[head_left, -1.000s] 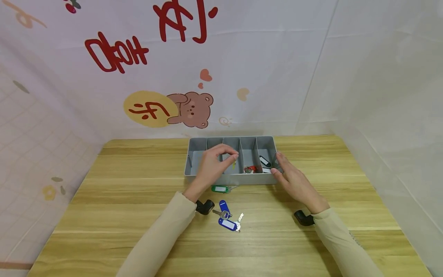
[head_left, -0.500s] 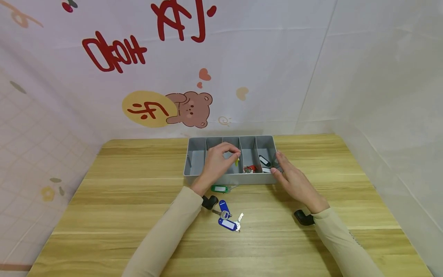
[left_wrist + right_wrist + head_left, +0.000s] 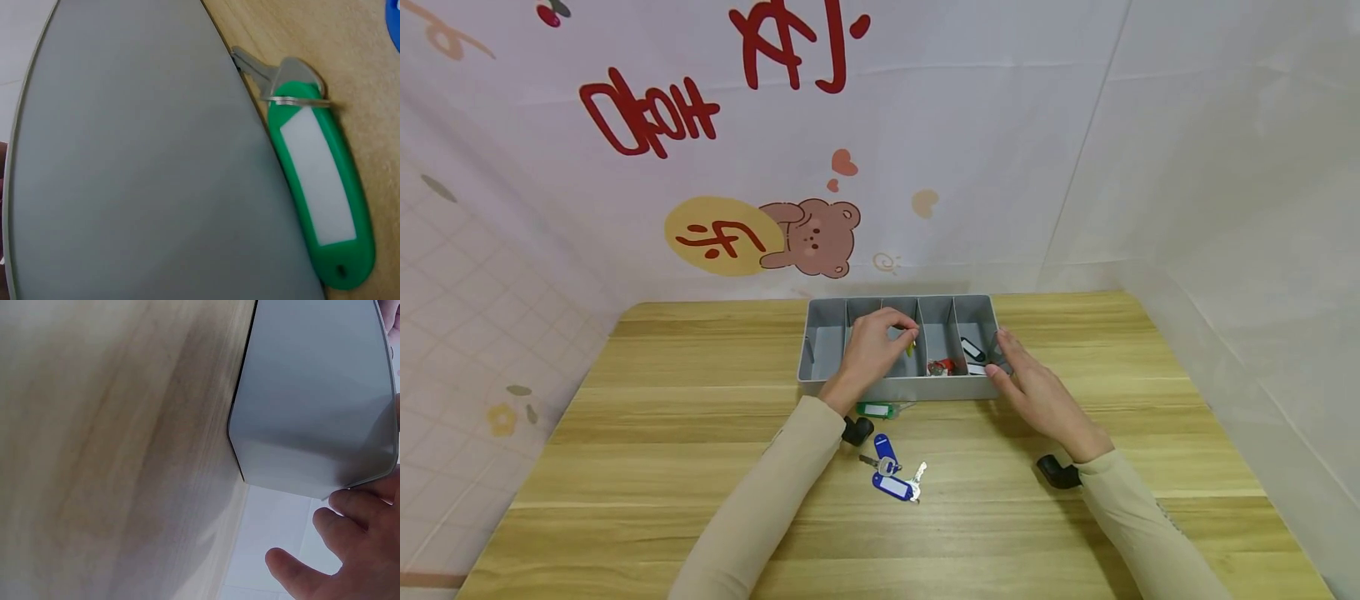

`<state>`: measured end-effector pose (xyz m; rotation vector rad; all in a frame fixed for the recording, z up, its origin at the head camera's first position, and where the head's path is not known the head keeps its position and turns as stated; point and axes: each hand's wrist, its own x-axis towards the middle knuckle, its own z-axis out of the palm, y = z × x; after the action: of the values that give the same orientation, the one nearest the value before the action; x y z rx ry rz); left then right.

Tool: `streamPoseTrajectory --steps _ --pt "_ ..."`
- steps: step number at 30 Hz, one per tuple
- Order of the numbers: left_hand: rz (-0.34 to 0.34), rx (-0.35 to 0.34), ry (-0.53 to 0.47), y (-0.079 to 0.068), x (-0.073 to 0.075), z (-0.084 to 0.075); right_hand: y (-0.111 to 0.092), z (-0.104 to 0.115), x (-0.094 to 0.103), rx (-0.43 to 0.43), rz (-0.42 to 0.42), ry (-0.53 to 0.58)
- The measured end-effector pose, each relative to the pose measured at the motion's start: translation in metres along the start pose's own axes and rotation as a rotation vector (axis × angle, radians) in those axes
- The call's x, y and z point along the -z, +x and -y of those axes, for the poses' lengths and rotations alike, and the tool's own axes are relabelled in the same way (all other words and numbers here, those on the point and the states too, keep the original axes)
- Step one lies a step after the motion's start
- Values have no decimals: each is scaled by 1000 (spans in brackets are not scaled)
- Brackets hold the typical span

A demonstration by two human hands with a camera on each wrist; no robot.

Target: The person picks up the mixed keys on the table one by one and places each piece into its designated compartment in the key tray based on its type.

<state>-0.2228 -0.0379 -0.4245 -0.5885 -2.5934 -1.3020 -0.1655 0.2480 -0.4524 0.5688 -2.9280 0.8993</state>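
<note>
In the head view my left hand (image 3: 872,346) pinches a small yellow key tag (image 3: 911,348) between thumb and index finger, above the middle compartment of a grey divided box (image 3: 902,388). My right hand (image 3: 1037,392) grips the box's right end, thumb over the front corner and fingers along the outside of the end wall. The right wrist view shows these fingers (image 3: 350,531) spread beside the wall. A red key tag (image 3: 946,366) lies in the fourth compartment from the left; black tags (image 3: 973,348) lie in the rightmost. The left wrist view mostly shows the box's front wall (image 3: 137,156).
A green key tag (image 3: 325,181) with a key lies against the box's front wall. Nearer on the wooden table (image 3: 1000,533) are two blue key tags (image 3: 892,486) with keys. A printed white cloth (image 3: 985,133) stands behind the box.
My left hand has shifted slightly right with the yellow key tag, staying over the middle compartment. My right hand has kept its place on the box.
</note>
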Motion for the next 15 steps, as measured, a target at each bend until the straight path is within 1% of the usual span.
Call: streamPoseTrajectory --steps 8,15 --pt "22 18 73 4 -2 1 -1 0 0 2 5 4" --pt "51 61 87 6 -2 0 -1 1 0 -7 6 -1"
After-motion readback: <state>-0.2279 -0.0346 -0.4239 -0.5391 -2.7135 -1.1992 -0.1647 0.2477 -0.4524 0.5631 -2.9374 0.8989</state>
